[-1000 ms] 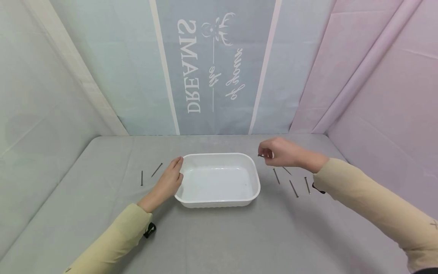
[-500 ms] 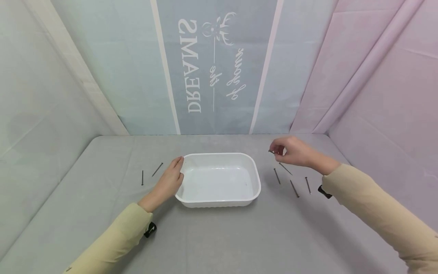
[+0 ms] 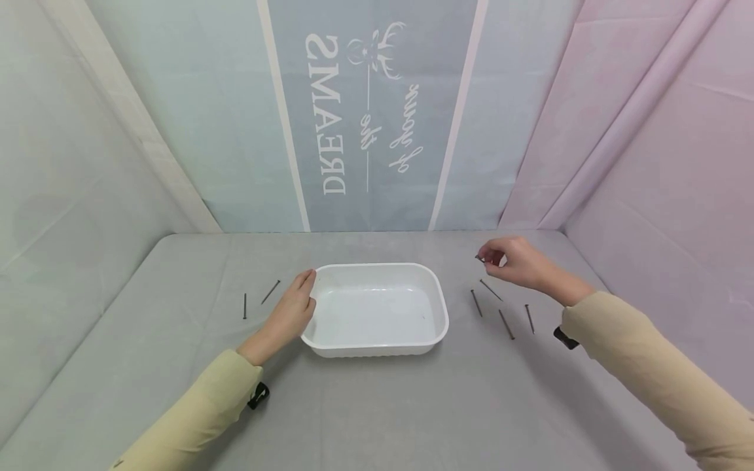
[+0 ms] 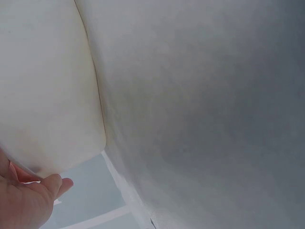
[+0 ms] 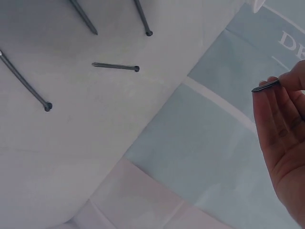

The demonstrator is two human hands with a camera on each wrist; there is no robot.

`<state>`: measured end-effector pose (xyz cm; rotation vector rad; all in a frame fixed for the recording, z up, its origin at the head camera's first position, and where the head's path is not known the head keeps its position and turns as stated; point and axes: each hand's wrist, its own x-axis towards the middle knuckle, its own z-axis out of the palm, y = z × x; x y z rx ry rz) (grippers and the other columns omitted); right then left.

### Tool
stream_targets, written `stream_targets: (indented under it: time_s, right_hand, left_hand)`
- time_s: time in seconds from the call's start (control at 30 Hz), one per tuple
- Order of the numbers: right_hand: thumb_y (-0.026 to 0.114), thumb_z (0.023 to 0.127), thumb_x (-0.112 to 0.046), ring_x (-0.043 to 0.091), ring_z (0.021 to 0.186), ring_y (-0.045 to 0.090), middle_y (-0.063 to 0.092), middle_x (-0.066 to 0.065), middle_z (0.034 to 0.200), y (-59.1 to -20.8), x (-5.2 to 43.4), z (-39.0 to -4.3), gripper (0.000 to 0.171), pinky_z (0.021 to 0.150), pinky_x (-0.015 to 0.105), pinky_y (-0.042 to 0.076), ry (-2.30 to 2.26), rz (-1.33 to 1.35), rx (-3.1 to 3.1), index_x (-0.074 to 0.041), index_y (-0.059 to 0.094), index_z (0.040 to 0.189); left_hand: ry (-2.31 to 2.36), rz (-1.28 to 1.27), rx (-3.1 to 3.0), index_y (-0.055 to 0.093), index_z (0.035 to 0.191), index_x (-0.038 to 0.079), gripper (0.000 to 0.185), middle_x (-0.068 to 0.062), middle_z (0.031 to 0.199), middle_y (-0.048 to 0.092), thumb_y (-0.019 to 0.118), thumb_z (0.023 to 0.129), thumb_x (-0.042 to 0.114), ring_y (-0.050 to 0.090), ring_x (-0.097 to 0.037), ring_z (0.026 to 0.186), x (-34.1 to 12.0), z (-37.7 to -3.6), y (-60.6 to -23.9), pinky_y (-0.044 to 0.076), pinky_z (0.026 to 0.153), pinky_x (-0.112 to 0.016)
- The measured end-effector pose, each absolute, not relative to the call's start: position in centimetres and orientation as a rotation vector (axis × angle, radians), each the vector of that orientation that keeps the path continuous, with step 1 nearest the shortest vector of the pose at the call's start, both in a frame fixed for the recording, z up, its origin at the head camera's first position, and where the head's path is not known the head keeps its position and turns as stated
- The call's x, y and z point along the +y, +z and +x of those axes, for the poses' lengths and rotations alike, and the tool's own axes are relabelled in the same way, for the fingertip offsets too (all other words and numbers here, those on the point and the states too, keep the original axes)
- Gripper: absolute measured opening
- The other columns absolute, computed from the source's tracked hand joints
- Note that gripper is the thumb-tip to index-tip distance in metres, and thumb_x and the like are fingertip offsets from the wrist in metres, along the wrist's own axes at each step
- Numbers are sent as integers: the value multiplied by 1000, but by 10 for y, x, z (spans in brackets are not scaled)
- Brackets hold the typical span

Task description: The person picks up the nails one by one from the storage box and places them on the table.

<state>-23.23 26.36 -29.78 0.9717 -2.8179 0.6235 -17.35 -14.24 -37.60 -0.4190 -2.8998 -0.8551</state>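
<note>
A white rectangular baking dish stands mid-table in the head view. My left hand grips its left rim; in the left wrist view the thumb and fingers pinch the edge of the dish. To the right of the dish and above the table, my right hand pinches a dark nail between thumb and fingertips. Below that hand lie several more nails, among them one nail closest to it and another nail nearer the dish.
Two nails lie left of the dish, one nail nearly upright in view, the other nail slanted. Grey cloth covers the table. A printed fabric wall closes off the back, with fabric walls at both sides.
My right hand has moved right, away from the dish, still pinching the nail, baring the nail beneath it. The left hand and the dish have stayed put.
</note>
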Motion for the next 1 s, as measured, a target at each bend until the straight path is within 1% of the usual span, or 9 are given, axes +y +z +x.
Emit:
stream_targets:
  time_s: [0.23,0.43,0.53,0.77,1.0]
  right_hand:
    - [63,76,2,14,70,57,64,6,79,-308,275,-236,13,56,25,48,624,892,-2817,-1,66,88]
    - [59,79,1,19,73,58,64,9,81,-315,284,-235,16,56,26,48,698,714,-2895,3,64,93]
    - [58,80,0,20,70,58,64,11,81,-316,287,-236,16,53,25,48,744,631,-2917,4,64,95]
    - [56,79,-1,14,59,56,63,14,78,-319,295,-241,17,47,24,47,768,494,-2946,6,63,93]
    - [55,80,-2,16,56,58,62,15,76,-326,304,-245,19,48,24,50,849,347,-3028,10,62,93]
  left_hand:
    - [-851,-418,-2897,27,136,-14,50,-28,140,30,41,89,-2,32,-39,128,-143,-173,-378,34,102,-47]
    - [-853,-420,-2893,27,136,-14,50,-28,140,30,41,89,-2,32,-39,128,-142,-174,-378,34,102,-47]
    - [-855,-418,-2899,26,136,-14,50,-28,140,29,41,90,-1,32,-39,128,-142,-174,-378,34,102,-46]
    - [-858,-424,-2894,27,136,-14,50,-28,139,30,41,90,-1,32,-39,127,-142,-173,-377,35,102,-47]
    - [-845,-434,-2883,28,135,-15,49,-28,139,31,41,89,-2,33,-39,127,-142,-173,-377,35,102,-46]
